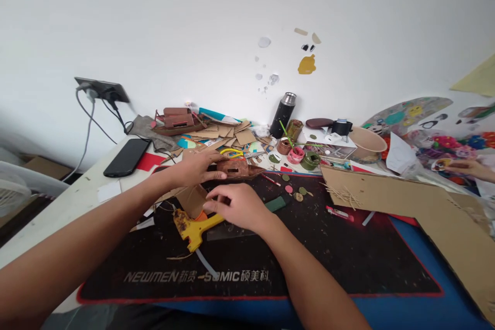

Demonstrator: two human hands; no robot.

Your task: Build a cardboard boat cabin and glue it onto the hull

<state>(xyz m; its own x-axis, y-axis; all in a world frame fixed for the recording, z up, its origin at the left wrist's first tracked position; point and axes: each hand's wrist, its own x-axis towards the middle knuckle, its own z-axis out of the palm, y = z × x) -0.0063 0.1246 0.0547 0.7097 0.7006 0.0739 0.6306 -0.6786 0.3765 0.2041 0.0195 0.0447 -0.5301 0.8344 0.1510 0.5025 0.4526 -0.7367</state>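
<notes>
My left hand (197, 167) rests at the near end of a small brown model boat (236, 169), its thumb on the close side and its fingers over the top, gripping it. In front of the boat hovers my right hand (243, 206), fingers loosely curled with a gap between thumb and forefinger and nothing visible in them. Under and beside it lies a yellow hot glue gun (193, 228) with a clear glue stick (207, 263) sticking out. A piece of brown cardboard (192, 200) lies between the hands and the glue gun.
Behind are another model boat (180, 119), cardboard scraps (224, 135), a black thermos (282, 116) and open paint jars (296, 154). A large cardboard sheet (386, 193) bears thin sticks. A phone (127, 157) lies left. Another person's hand (464, 166) shows at far right.
</notes>
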